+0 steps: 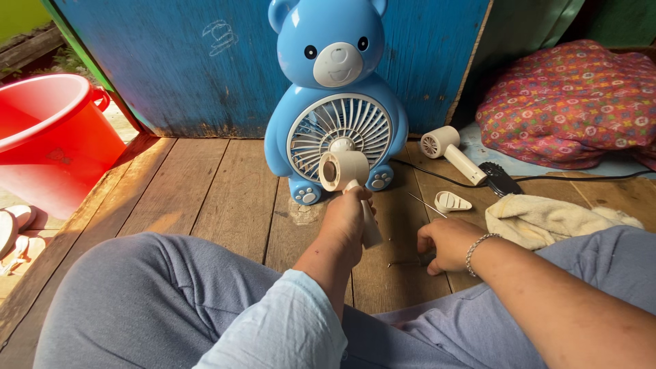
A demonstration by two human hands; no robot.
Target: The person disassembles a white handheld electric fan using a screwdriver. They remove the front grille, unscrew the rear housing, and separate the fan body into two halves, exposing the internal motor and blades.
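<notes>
left hand point(347, 217) – dryer point(345, 179) handle near-upright | nozzle points toward camera

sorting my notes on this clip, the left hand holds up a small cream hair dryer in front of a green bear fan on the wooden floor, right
Not quite: the bear fan is blue, not green, as the head view shows. The rest holds: the left hand holds up a small cream hair dryer in front of it, on the wooden floor.

Pale blue sleeve point(287, 321) on the left arm, beaded silver bracelet point(478, 247) on the right wrist, grey-blue trousers point(150, 294)
</notes>
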